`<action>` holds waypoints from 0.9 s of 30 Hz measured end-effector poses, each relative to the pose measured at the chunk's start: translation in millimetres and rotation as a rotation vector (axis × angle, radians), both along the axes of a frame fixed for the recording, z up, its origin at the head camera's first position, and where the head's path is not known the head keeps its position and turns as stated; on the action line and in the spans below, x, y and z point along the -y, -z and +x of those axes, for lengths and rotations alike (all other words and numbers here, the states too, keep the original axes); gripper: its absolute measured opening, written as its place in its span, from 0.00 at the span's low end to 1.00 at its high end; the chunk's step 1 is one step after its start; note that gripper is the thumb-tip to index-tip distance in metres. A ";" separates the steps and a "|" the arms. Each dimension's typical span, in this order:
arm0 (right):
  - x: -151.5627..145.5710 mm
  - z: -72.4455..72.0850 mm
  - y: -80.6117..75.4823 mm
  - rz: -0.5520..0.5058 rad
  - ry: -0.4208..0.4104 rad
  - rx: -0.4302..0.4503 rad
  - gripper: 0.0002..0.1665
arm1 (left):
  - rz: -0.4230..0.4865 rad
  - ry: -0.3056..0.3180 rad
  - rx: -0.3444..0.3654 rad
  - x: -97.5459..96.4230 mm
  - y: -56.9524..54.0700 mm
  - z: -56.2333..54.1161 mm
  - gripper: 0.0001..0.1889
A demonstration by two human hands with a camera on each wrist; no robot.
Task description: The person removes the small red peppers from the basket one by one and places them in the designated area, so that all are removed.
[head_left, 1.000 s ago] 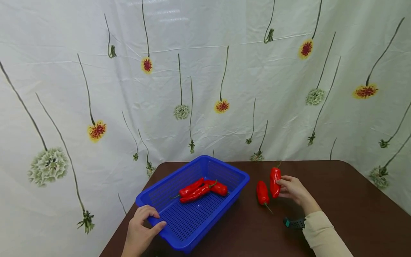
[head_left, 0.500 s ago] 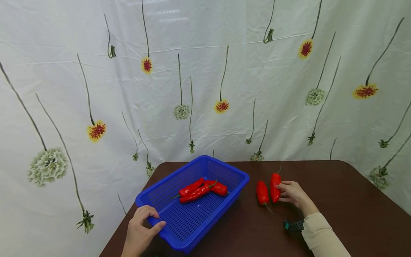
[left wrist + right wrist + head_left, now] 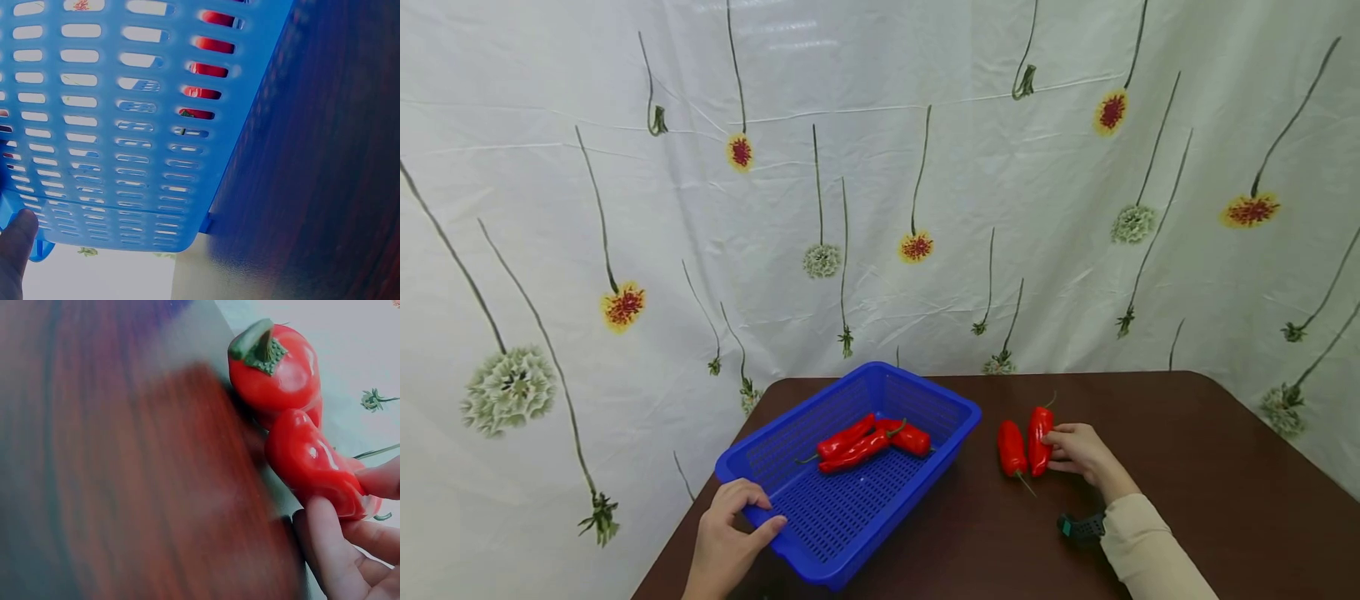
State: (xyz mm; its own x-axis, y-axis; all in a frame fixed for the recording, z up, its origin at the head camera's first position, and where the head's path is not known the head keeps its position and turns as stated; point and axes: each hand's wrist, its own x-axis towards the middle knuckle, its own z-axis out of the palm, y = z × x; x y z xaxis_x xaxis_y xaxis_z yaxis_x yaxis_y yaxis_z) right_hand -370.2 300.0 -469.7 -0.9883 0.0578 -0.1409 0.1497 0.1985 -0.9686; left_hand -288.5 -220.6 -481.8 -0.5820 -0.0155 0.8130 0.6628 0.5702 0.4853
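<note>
R grip [image 3: 1081, 452] pinching red pepper [image 3: 1039, 440] betw. thumb & fingers, from its 3 o'clock; 2nd pepper [image 3: 1011, 448] close by at 9. L grip [image 3: 730, 529] curled over blue basket [image 3: 835, 521] rim, basket's 8 o'clock; 3 peppers [image 3: 856, 451] inside.

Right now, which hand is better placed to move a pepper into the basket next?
Probably the right hand: it grips one pepper beside a second pepper, while the left hand holds the blue basket.
</note>
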 end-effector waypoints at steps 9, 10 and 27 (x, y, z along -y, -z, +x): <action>1.5 -0.3 -2.5 0.055 0.018 0.001 0.33 | 0.005 0.001 0.007 -0.5 -0.9 1.4 0.22; 1.9 -0.2 -2.5 0.056 0.019 -0.001 0.32 | 0.005 0.001 0.007 -0.6 -0.9 1.5 0.22; 6.9 -0.5 -3.2 0.105 0.027 -0.005 0.28 | 0.016 -0.010 0.045 -1.2 -2.1 2.5 0.22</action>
